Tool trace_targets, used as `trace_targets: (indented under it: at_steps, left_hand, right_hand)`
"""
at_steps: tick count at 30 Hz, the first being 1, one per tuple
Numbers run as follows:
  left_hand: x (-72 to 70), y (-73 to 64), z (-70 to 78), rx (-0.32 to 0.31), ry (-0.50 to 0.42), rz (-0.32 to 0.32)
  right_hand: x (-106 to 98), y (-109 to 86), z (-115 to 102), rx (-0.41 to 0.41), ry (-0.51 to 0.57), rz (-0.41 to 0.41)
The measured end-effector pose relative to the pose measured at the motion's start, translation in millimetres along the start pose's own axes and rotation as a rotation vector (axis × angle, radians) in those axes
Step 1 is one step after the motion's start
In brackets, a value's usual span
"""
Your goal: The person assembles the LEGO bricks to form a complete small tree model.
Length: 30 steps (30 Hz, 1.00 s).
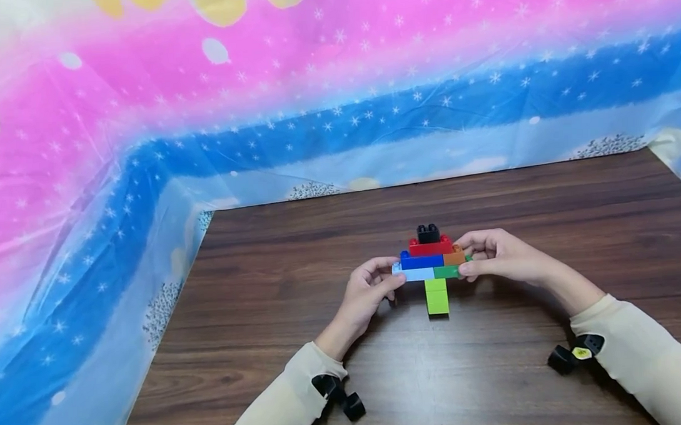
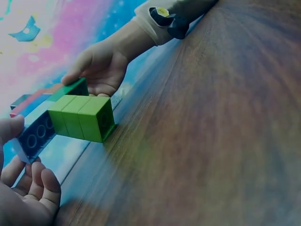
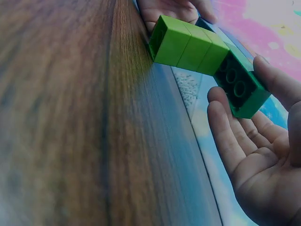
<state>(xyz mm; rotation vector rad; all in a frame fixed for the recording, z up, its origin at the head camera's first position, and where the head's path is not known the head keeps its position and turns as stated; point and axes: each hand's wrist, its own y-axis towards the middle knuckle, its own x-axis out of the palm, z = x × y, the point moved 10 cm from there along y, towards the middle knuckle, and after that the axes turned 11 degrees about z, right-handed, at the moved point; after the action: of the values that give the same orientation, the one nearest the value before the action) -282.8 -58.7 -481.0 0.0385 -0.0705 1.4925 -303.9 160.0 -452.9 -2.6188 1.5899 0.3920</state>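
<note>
A tree-shaped stack of toy building bricks stands upright between the two hands. Its trunk is a column of lime green bricks (image 1: 436, 296), its foot at the tabletop. Above lie a light blue brick (image 1: 418, 274) beside a green brick (image 1: 446, 272), then a blue brick (image 1: 423, 261) beside an orange one (image 1: 453, 258). A red brick (image 1: 430, 249) and a black brick (image 1: 428, 234) form the top. My left hand (image 1: 366, 293) pinches the outer end of the light blue brick. With thumb and fingers, my right hand (image 1: 502, 254) grips the green brick's outer end.
The dark wood table (image 1: 275, 265) reaches back to a pink and blue patterned cloth (image 1: 337, 125) hanging behind and along its left side. Black wrist devices (image 1: 338, 397) sit on both cream sleeves (image 1: 644, 352).
</note>
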Motion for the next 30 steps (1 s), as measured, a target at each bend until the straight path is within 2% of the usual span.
trace_targets:
  at_steps: [7, 16, 25, 30]
  left_hand:
    - [-3.2, 1.7, -1.1, 0.003, 0.010, 0.030]
    - [-6.9, 3.0, 1.7, 0.071, 0.082, 0.065]
    - [-7.8, 4.0, 1.0, 0.066, 0.108, 0.073]
    - [-8.3, 4.8, -2.2, 0.036, 0.112, 0.081]
  right_hand:
    - [-2.3, 0.0, 6.4, 0.059, -0.061, -0.007]
    - [-5.7, 0.7, 17.8, 0.110, -0.120, 0.008]
    - [-2.8, 2.7, 21.9, 0.116, -0.128, -0.005]
    - [-0.4, 2.5, 23.7, 0.131, -0.125, 0.004]
